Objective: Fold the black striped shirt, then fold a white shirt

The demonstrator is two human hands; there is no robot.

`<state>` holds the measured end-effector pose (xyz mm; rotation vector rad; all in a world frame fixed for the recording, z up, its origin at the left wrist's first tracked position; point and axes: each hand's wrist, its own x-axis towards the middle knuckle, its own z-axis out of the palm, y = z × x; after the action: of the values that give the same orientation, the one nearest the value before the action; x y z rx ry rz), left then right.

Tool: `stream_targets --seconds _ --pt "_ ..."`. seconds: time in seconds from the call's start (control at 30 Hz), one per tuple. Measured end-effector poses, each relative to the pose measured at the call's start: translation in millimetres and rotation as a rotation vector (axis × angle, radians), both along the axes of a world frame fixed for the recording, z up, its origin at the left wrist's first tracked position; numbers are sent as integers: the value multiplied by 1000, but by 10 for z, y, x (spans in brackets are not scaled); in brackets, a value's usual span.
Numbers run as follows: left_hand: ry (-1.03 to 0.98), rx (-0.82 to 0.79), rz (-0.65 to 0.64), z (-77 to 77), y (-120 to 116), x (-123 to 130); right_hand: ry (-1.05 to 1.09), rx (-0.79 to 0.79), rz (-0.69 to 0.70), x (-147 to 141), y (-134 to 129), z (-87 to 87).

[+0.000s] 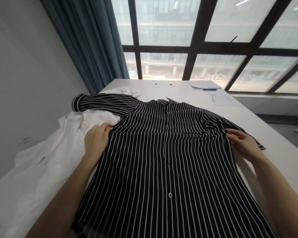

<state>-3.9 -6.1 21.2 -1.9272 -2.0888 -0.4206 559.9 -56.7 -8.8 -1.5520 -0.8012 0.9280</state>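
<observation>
A black shirt with thin white stripes (144, 165) lies spread front side up, its collar toward the window and its lower end running out of view near me. My left hand (98, 138) pinches the shirt's side edge just below the left sleeve. On the opposite side, my right hand (244, 143) has its thumb and fingers closed on the edge below the right sleeve. The left sleeve stretches out over white cloth (64, 142); the right sleeve slants down past my right hand. One pale button shows on the front placket.
The shirt rests on a white table (275, 145). At its far end lie papers (203, 84), a blue pen (210, 89) and another sheet (225, 99). A blue curtain (89, 39) and a dark-framed window stand behind, with a grey wall at left.
</observation>
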Motion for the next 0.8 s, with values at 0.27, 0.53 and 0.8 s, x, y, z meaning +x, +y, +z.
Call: stream_targets --seconds 0.27,0.53,0.8 --pt "-14 -51 10 47 -6 -8 -95 -26 -15 131 5 -73" --pt "44 -52 -237 -24 46 -13 -139 -40 55 71 -26 -69" --pt "52 -41 -288 -116 82 -18 -150 -33 71 129 -17 -120"
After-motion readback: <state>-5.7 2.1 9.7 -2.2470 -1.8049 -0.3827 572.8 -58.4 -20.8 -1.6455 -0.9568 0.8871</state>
